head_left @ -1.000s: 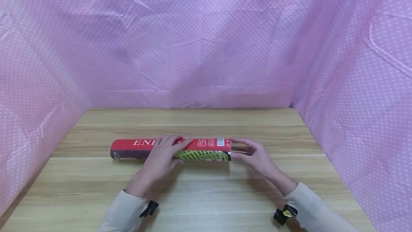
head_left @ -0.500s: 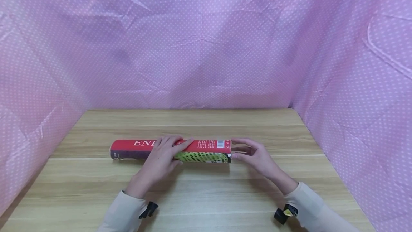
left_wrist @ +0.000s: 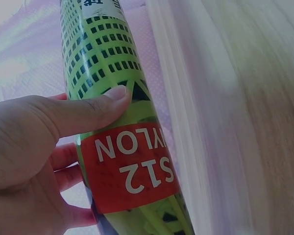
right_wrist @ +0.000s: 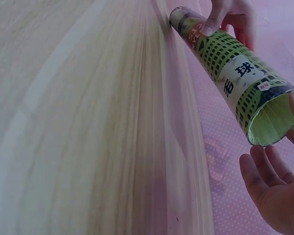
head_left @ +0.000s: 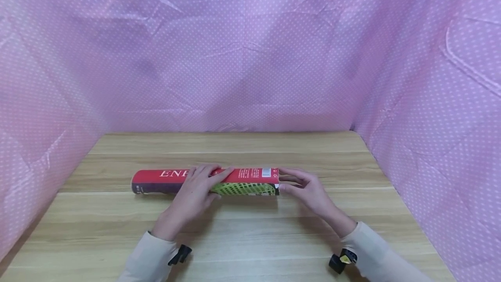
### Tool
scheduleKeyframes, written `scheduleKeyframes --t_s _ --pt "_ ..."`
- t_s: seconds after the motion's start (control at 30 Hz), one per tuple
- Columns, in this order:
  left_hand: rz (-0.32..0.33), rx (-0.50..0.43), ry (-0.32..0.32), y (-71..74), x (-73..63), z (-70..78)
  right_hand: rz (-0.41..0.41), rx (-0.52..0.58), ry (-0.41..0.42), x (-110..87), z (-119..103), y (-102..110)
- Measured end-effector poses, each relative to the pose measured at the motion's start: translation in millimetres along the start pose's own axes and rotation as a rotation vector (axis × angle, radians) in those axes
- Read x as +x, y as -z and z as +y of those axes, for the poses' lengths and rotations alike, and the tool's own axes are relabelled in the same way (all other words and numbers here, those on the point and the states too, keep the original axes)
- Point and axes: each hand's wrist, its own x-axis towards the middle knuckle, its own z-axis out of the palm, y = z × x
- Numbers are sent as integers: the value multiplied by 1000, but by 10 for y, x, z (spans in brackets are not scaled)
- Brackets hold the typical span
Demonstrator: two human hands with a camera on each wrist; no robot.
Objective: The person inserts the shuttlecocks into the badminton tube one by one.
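A long shuttlecock tube (head_left: pixel 246 182) lies crosswise in the head view, red on top with a green window below. My left hand (head_left: pixel 195 191) grips it around the middle, thumb on the near side. In the left wrist view that thumb (left_wrist: pixel 100 110) presses just above the red NYLON S12 label (left_wrist: pixel 132 166). Light green ribbed skirt of a shuttlecock (right_wrist: pixel 272 122) shows inside the uncapped right end in the right wrist view. Around this end my right hand (head_left: pixel 311 190) holds its fingers spread, fingertips right at the rim, gripping nothing.
A wood-grain table (head_left: pixel 242 238) spreads beneath the hands. Pink dotted cloth (head_left: pixel 242 77) hangs behind it and along both sides. Each sleeve carries a small black wrist camera, such as the right one (head_left: pixel 341 262).
My right hand and forearm have shifted very slightly left, and the tube's right end has risen a little after dipping. My left hand keeps its grip.
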Motion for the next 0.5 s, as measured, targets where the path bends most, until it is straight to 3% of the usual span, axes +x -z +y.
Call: scheduleKeyframes --t_s 0.5 --pt "-37 32 10 8 -23 -5 -26 -14 -42 -7 -2 60"
